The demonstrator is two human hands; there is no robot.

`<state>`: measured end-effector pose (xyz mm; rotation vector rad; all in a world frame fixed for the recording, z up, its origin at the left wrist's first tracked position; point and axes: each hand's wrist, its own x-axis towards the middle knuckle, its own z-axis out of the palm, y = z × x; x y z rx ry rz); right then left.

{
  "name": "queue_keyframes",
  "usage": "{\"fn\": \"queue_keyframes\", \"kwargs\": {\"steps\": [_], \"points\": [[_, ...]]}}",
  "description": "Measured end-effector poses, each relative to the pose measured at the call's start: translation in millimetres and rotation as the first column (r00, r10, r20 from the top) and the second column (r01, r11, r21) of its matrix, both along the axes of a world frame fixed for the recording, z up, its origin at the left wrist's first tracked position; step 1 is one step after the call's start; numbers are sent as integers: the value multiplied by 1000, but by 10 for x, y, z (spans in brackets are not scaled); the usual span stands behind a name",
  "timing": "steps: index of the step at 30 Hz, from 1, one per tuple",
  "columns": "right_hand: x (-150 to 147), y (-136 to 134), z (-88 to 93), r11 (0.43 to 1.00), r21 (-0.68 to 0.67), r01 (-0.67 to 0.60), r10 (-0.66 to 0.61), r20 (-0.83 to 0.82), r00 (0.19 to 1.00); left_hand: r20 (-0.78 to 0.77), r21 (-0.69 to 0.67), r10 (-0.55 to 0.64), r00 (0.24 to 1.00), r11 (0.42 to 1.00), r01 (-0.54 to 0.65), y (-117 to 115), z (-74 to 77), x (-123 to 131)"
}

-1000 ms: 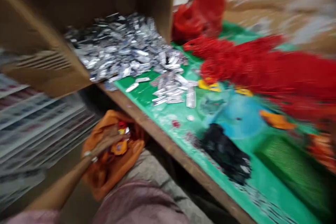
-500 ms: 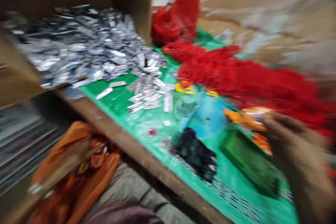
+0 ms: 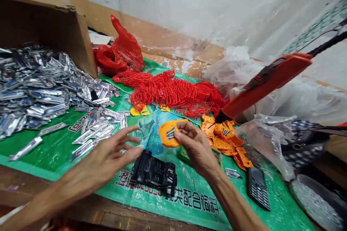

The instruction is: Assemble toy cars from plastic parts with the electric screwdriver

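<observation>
The hands, seen in the head view, are both above the worktop. The right hand pinches an orange piece with blue marks between its thumb and fingers. The left hand is empty, with fingers spread, and points toward this piece from its left side, apart from it. Below the piece, between both hands, lies a black part; whether the left thumb touches it, I cannot tell. An orange pile lies just beyond the right hand.

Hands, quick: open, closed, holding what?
Left hand: open, nothing visible in it, near the black plastic part.
Right hand: closed, holding a blue-marked orange plastic piece.
</observation>
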<state>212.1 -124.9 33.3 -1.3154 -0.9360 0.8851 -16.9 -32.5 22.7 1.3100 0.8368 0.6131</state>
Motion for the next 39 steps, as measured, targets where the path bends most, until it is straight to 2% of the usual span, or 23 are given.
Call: {"fn": "queue_keyframes", "kwargs": {"steps": [1, 3, 4, 6, 9, 12, 14, 17, 19, 22, 25, 28, 31, 33, 36, 39], "points": [[-69, -24, -2, 999, 1, -37, 37, 26, 999, -26, 63, -39, 999, 997, 41, -17, 56, 155], [-160, -68, -9, 996, -5, -92, 92, 113, 989, 37, 143, -169, 985, 976, 162, -10, 119, 442], [-171, -85, -11, 994, -15, -107, 108, 175, 979, 35, 155, -278, 960, 950, 270, 9, 125, 547], [-103, -96, -6, 994, -47, -101, 111, 328, 938, 17, 191, -355, 935, 919, 346, 61, 100, 654], [205, -1, 8, 995, -94, 41, 25, 610, 792, -5, 195, -291, 957, 938, 286, 140, 37, 633], [613, 249, -40, 959, -115, 260, -45, 842, 538, 8, 162, -173, 985, 972, 169, 192, 3, 583], [830, 447, -129, 919, -134, 371, -17, 926, 376, 17, 141, -125, 992, 983, 121, 215, -13, 586], [991, 680, -308, 892, -134, 432, 55, 980, 190, 28, 108, -88, 996, 991, 84, 246, -44, 620], [1012, 768, -411, 899, -107, 425, 68, 992, 107, 46, 90, -60, 997, 994, 56, 266, -68, 637], [1017, 825, -462, 920, -58, 388, 34, 997, 68, 90, 49, -45, 995, 998, 41, 292, -105, 630], [1048, 837, -368, 932, 0, 363, -41, 994, 106, 155, -14, -45, 987, 999, 48, 311, -142, 594], [1047, 810, -172, 930, 102, 353, -183, 962, 204, 230, -90, -4, 973, 996, 25, 336, -170, 563], [907, 724, 47, 905, 244, 348, -371, 854, 365, 294, -73, 28, 955, 997, -7, 357, -159, 553], [724, 637, 159, 891, 301, 341, -445, 731, 517, 334, -39, 29, 942, 999, -16, 347, -120, 556], [378, 490, 216, 914, 276, 298, -402, 506, 763, 410, -82, 62, 910, 996, -31, 276, -39, 575], [72, 355, 149, 943, 223, 246, -305, 285, 909, 448, -144, 82, 890, 989, -19, 168, 24, 609]]}}
